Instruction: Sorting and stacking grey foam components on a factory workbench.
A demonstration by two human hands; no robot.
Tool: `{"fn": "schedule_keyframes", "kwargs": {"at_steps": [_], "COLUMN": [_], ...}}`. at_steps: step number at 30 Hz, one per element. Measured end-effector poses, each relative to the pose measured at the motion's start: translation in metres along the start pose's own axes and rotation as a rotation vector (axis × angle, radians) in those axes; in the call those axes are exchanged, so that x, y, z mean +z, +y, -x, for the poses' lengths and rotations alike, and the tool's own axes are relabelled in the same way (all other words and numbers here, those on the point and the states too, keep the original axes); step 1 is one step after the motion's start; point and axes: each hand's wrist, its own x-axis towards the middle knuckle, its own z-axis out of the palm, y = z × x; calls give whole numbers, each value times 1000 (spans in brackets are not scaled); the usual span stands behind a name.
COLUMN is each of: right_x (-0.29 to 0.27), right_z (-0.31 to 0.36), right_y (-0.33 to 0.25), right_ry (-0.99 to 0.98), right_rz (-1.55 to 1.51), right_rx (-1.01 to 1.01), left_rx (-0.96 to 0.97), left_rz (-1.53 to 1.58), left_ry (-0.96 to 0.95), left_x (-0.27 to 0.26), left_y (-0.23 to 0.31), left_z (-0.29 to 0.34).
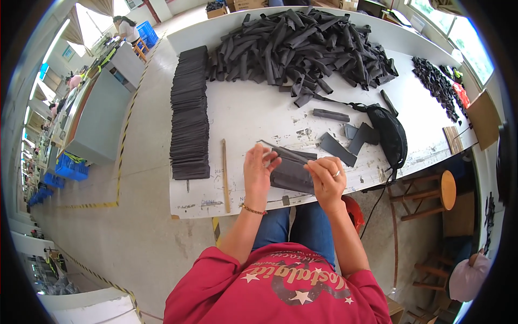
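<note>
Between my hands a thin dark grey fabric piece [291, 153] is stretched, slightly above the table's near edge. My left hand [258, 170] has its fingers curled at the left end of it. At the other end my right hand [328, 178], wearing a ring, pinches the fabric between thumb and fingers. Below them lies a stack of flat dark fabric pieces [291, 177], partly covered by the hands. A wooden stick [225, 175] rests left of my left hand. Further left runs a long, neat row of stacked black fabric pieces [190, 113].
A big heap of rolled black fabric pieces [302, 46] covers the table's far side. To the right lie a black waist bag [387, 135], loose dark pieces [338, 149] and a small pile of black parts [436, 86]. A wooden stool [447, 190] stands right of the table [243, 113].
</note>
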Motion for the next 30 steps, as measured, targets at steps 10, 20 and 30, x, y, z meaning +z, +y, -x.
{"fn": "schedule_keyframes", "kwargs": {"at_steps": [10, 20, 30], "right_x": [-19, -3, -3], "right_z": [25, 40, 38], "right_y": [8, 20, 15], "right_ry": [-343, -322, -276], "right_rz": [109, -524, -694], "right_rx": [-162, 1012, 1211], "left_rx": [-93, -157, -225], "left_rz": [-270, -429, -400], "left_ry": [-192, -373, -450], "left_x": [-5, 1, -8], "left_y": [14, -9, -13], "left_z": [-8, 3, 2]}}
